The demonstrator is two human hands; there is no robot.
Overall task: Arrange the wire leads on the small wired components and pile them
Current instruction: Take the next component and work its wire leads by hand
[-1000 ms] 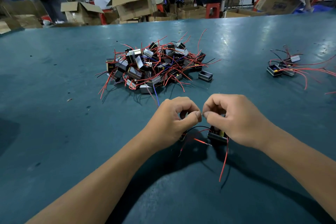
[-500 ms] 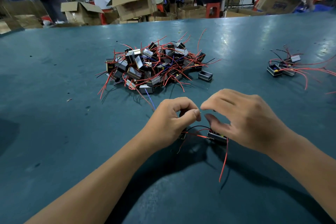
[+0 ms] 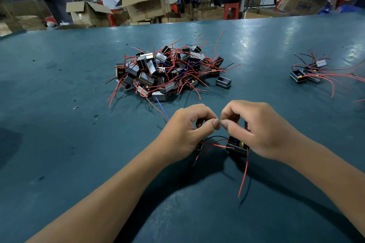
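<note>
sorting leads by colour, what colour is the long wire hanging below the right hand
Red wire, clearest in the head view.

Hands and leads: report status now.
Left hand and right hand pinch a thin lead, fingertips meeting. Component on table under right hand. Nothing obstructing.

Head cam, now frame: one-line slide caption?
Both hands, left hand and right hand, pinch a wire end above a small component on the green table, big pile beyond.

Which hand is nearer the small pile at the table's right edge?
Right. The right hand lies below-left of the small pile; the left hand is farther left.
</note>
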